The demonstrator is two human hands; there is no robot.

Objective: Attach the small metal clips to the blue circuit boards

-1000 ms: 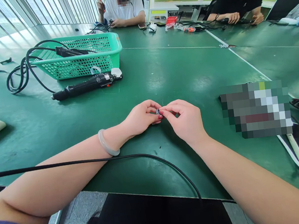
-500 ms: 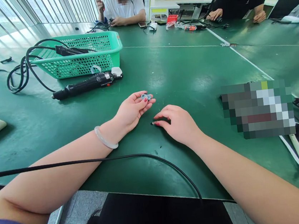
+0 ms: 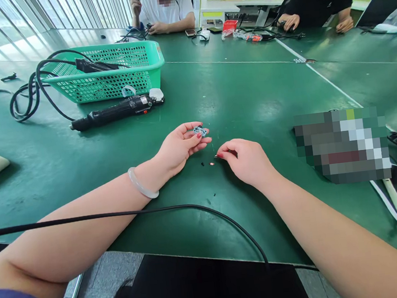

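My left hand is raised slightly over the green table, palm up. Between its thumb and fingers it holds a small light blue-grey part with a patterned face, too small to name. Just right of it, my right hand is pinched, thumb against forefinger, low over the tabletop. A tiny piece shows at those fingertips; its kind is unclear. On the table between the hands lie a tiny copper-coloured piece and a tiny black piece.
A black cable crosses above my left forearm. Beyond my hands, an electric screwdriver lies before a green basket with coiled cord. A blurred-out object stands at right. Two people sit across the table.
My right hand has moved slightly right and its fingers have closed into a pinch. The copper-coloured and black pieces now show on the table. My left hand shifts slightly right, still holding its part.
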